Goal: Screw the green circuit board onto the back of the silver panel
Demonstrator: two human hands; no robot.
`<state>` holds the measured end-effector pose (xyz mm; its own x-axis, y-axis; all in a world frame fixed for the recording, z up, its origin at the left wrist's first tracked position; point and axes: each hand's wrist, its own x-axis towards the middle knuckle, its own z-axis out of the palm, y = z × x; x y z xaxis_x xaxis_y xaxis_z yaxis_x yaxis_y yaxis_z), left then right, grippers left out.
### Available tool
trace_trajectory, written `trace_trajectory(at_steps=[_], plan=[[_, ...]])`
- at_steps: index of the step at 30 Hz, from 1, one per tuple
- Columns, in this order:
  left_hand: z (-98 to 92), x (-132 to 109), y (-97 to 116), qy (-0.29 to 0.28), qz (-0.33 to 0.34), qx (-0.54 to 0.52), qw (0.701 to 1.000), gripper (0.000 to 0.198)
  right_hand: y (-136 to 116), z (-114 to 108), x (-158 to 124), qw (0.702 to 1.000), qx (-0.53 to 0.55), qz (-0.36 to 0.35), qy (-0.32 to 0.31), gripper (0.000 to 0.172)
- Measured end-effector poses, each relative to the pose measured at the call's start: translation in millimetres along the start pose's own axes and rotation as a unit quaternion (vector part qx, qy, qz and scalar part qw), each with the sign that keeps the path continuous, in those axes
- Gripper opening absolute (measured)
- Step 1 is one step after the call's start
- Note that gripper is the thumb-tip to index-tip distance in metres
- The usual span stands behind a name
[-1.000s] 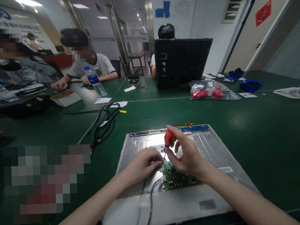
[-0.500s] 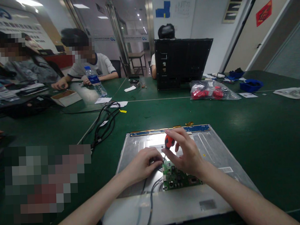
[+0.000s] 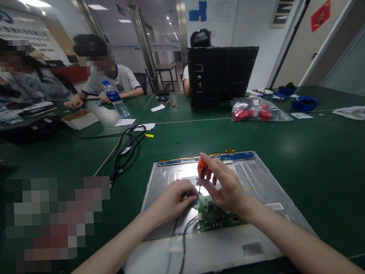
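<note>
A metal-backed display panel (image 3: pixel 250 182) lies on the green table before me, with a green circuit board (image 3: pixel 215 215) on it. My right hand (image 3: pixel 224 185) grips a short red-and-black screwdriver (image 3: pixel 202 168) between thumb and fingers. The shaft points down at the board's upper left corner. At that corner my left hand (image 3: pixel 181 195) is closed, thumb and fingertips pressed together near the screwdriver tip; whatever they pinch is too small to make out. Dark cables (image 3: pixel 184 241) run from the board's left side toward me across the panel's lower part.
A black monitor (image 3: pixel 224 75) stands upright across the table, a person behind it. Before it lies a plastic bag (image 3: pixel 259 110) with red items. Coiled black cables (image 3: pixel 130 150), a water bottle (image 3: pixel 117 100) and an open box (image 3: pixel 80 118) lie left. Other people (image 3: pixel 117 79) sit at the far left.
The screwdriver's handle has turned and shifted slightly left, and my right fingers have moved on it. My left hand stays at the board's corner.
</note>
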<state>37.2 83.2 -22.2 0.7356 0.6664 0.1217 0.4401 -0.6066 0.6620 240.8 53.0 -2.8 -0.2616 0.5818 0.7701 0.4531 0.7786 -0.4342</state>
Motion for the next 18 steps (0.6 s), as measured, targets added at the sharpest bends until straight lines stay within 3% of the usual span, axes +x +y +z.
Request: trace_trajectory(at_steps=[18], plan=[[-0.7,0.5,1.5,0.004,0.003,-0.011,1.0,0.008,2.1,-0.1,1.0,0.999,0.005,-0.012,0.032,0.063]])
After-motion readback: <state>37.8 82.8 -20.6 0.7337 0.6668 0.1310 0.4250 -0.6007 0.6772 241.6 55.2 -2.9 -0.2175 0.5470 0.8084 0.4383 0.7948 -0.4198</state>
